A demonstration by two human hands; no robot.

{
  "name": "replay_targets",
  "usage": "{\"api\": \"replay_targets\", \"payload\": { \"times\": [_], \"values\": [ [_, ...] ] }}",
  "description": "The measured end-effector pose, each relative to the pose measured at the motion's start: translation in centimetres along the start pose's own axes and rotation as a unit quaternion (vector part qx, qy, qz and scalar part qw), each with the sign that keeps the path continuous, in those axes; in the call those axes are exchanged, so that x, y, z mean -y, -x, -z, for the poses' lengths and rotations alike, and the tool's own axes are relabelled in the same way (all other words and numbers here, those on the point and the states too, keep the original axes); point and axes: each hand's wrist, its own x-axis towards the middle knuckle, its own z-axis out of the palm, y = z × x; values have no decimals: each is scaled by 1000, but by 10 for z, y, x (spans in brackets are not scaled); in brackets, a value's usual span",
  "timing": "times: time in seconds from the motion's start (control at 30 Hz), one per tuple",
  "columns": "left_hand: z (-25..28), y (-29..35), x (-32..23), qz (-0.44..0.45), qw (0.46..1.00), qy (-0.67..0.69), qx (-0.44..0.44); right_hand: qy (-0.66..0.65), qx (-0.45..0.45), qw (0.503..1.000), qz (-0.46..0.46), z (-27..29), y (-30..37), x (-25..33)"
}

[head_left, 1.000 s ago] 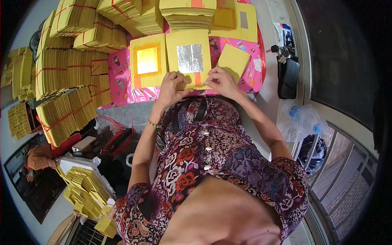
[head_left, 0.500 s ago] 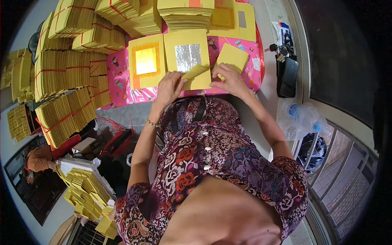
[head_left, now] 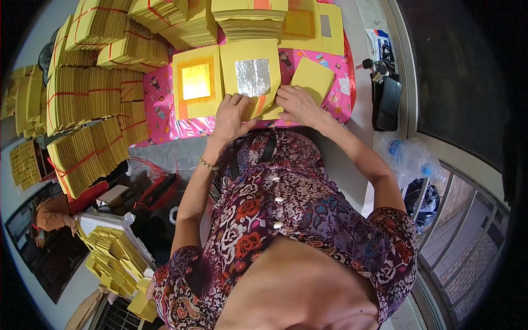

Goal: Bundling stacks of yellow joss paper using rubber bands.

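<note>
A yellow paper sheet with a silver foil square (head_left: 252, 74) lies on the pink patterned cloth (head_left: 159, 104). My left hand (head_left: 231, 114) and my right hand (head_left: 293, 103) both grip its near edge, which is folded up between them. Left of it lies a yellow sheet with a gold foil square (head_left: 197, 81). To the right rests a plain yellow folded sheet (head_left: 313, 80).
Tied bundles of yellow paper (head_left: 88, 93) are stacked at the left and along the back (head_left: 250, 19). Loose yellow stacks (head_left: 113, 258) lie low at the left. A black pouch with keys (head_left: 388, 93) and a plastic bottle in a bag (head_left: 410, 157) sit at the right.
Both hands have moved closer together on the silver-foil sheet's near edge, folding it up. The sheet's lower part now looks creased under the fingers.
</note>
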Motion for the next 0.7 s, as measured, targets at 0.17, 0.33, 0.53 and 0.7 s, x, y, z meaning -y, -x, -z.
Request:
{"api": "replay_targets", "payload": {
  "times": [0.17, 0.33, 0.53, 0.7],
  "values": [
    [-4, -3, -2, 17, 1000, -21, 6, -51, -35, 998, -4, 4, -2, -1],
    [0, -4, 6, 48, 997, 66, 13, -149, -120, 970, -151, -12, 20, 19],
    [-4, -3, 7, 60, 995, 76, -4, -132, -130, 950, -252, -31, 42, 50],
    [-3, -4, 6, 82, 994, 69, 2, -190, -111, 940, -259, -37, 42, 60]
  ]
}}
